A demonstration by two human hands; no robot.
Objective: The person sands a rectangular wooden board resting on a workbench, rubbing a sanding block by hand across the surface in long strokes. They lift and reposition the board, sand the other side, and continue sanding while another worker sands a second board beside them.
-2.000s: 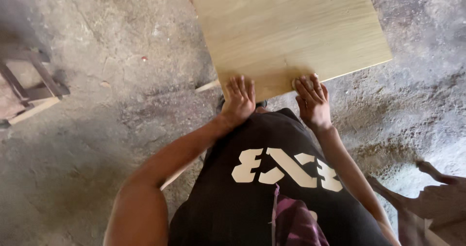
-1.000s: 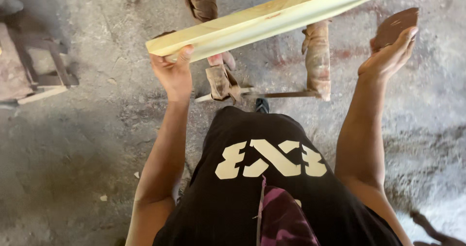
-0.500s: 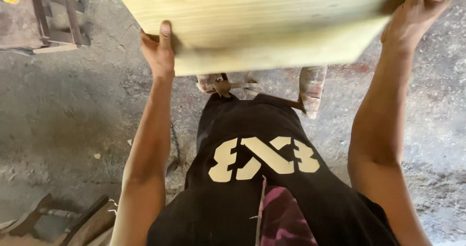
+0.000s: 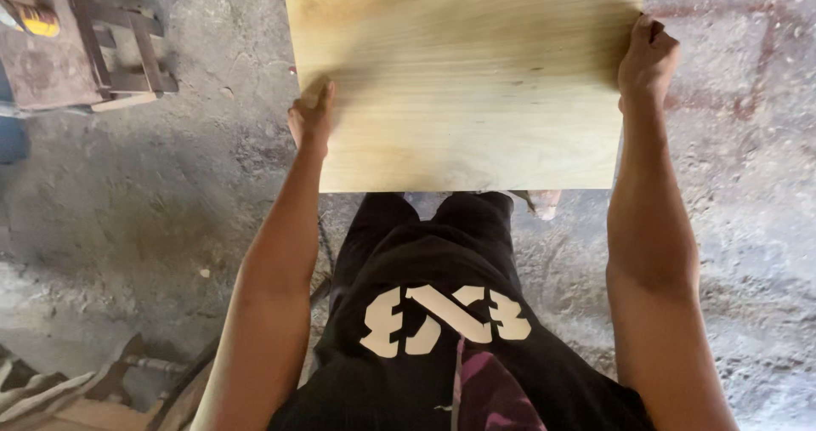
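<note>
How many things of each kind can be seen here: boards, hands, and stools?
Wooden board, pale, held at its two side edges: 1
Hands, the left hand and the right hand, each gripping the board: 2
Dark wooden stool on the floor at upper left: 1
Total: 4

Both arms stretched forward, left hand (image 4: 311,116) gripping with thumb on top, right hand (image 4: 648,57) fingers curled closed

Rough grey concrete floor (image 4: 170,218) under me, dusty and stained. Dark wooden stool (image 4: 93,53) upper left. Wood scraps (image 4: 51,388) lower left. Daylight.
</note>
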